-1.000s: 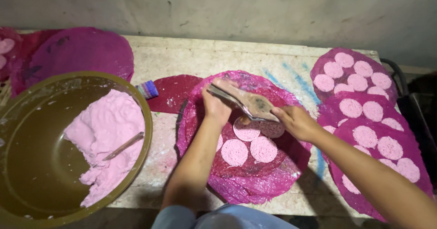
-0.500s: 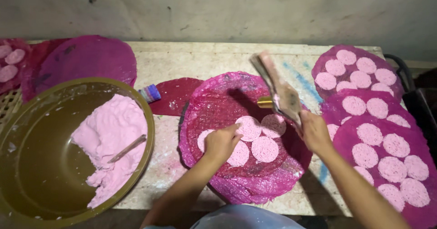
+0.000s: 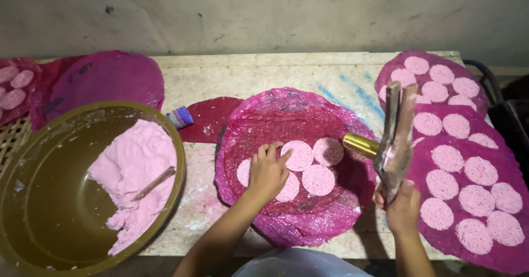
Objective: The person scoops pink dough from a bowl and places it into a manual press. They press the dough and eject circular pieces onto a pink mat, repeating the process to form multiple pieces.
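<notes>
My left hand (image 3: 266,171) rests palm down on the round magenta woven mat (image 3: 297,161) in front of me, fingers spread over several flat pink dough discs (image 3: 318,179). My right hand (image 3: 401,206) grips the handle of a wooden press tool (image 3: 398,136) with a brass-coloured end, held upright at the mat's right edge, above the table.
A big olive bowl (image 3: 66,216) with pink dough (image 3: 135,169) and a stick in it stands at the left. Magenta mats covered with pink discs (image 3: 468,172) lie at the right. More mats (image 3: 104,78) lie at the back left, near a wall.
The right hand has lifted the press tool off the mat and swung it upright to the right. The left hand let go of it and now lies on the discs.
</notes>
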